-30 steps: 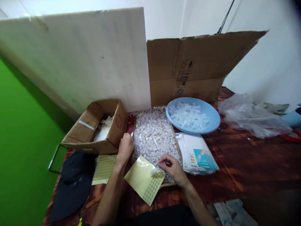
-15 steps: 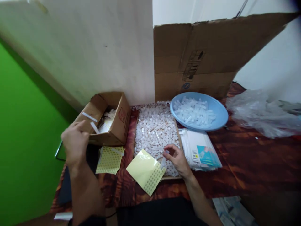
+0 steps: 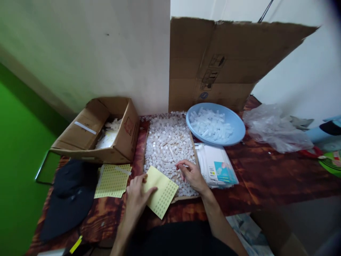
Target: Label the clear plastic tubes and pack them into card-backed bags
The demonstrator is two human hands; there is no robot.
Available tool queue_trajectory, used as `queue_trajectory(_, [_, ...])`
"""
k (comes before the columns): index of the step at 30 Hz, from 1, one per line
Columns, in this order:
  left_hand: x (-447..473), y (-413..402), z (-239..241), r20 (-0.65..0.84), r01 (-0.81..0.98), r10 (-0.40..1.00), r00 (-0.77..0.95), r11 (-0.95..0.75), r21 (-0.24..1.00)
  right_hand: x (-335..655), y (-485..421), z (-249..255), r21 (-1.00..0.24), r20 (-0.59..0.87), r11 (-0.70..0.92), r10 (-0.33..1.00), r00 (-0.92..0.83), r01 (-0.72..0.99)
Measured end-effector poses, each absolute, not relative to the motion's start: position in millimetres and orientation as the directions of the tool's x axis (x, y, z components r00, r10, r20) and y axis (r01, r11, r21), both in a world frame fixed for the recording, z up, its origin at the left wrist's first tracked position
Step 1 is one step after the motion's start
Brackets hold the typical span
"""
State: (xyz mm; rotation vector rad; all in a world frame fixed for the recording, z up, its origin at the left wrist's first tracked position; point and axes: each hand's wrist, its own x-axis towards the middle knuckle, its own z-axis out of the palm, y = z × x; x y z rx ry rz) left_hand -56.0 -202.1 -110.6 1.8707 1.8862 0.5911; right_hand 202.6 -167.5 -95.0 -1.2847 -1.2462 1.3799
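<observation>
My left hand (image 3: 138,190) grips the left edge of a pale yellow sticker sheet (image 3: 161,192), thumb lying on top. Rows of small grey dots cover the sheet's lower right part. My right hand (image 3: 193,176) is just right of the sheet, over a shallow cardboard tray (image 3: 186,199) spread with small whitish plastic pieces (image 3: 170,142). Its fingers are bent together; whatever they hold is too small to make out. A second sheet of dot stickers (image 3: 113,181) lies to the left of my left hand.
An open cardboard box (image 3: 130,131) with scraps stands at left, a black cap (image 3: 71,199) in front of it. A blue basin (image 3: 241,137) of translucent strips sits right of the tray, above packaged white sleeves (image 3: 223,165). Clear plastic bags (image 3: 277,128) lie at right.
My left hand has come down from the cardboard box to the sticker sheet and taken hold of it. The translucent strip at my right fingertips is no longer visible. The view has shifted.
</observation>
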Motion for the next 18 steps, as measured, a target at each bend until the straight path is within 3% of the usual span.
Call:
queue_trajectory(4, [-69,-179,-106,0.032,0.743,0.993,0.111,-0.104,0.661,203,-164,-91,-0.974,-0.125,-0.097,0.984,-0.13,0.204])
queue_trajectory(8, [-69,-171,-111,0.156,0.798,0.988,0.012,-0.104,0.594,198,-169,-98,-0.947,-0.16,-0.105,0.974,-0.163,0.302])
queue_trajectory(15, [-70,-183,-126,0.293,0.737,0.951,-0.103,-0.125,0.665,174,-176,-111,-0.966,-0.141,-0.098,0.975,-0.174,0.238])
queue_trajectory(18, [-62,-188,-113,0.413,0.77,0.901,-0.132,-0.169,0.616,169,-174,-113,-0.979,-0.129,-0.089,0.968,-0.217,0.184])
